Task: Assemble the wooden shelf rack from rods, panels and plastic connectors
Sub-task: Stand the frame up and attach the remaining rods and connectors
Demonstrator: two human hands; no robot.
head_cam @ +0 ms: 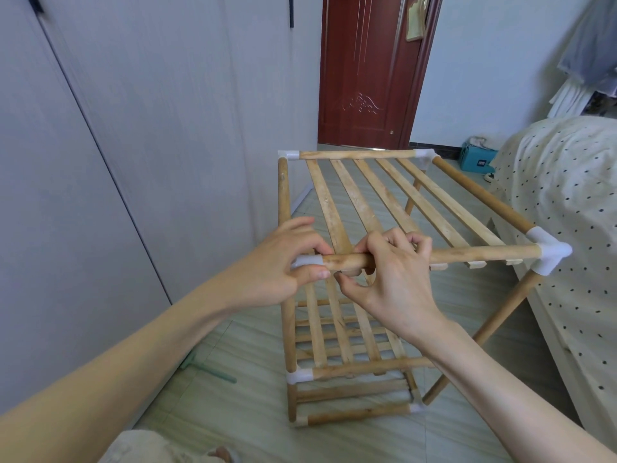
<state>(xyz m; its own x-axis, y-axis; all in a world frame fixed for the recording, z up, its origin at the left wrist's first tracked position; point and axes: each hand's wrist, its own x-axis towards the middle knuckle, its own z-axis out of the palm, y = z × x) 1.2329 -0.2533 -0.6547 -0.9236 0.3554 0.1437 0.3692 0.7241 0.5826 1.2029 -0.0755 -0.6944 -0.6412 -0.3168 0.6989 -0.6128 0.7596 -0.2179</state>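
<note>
The wooden shelf rack (384, 202) stands on the floor in front of me, with a slatted top panel and lower slatted shelves (347, 335). White plastic connectors sit at its corners, one at the near right (549, 253) and one at the near left (307, 261). My left hand (283, 262) pinches that near-left connector where the front top rod (484, 253) enters it. My right hand (394, 272) wraps around the same rod just to the right, thumb underneath.
Grey wardrobe doors (117, 162) run along the left. A bed with a dotted cover (567, 212) is close on the right. A dark red door (367, 71) and a teal box (475, 160) are behind. A green rod (213, 370) lies on the tiled floor.
</note>
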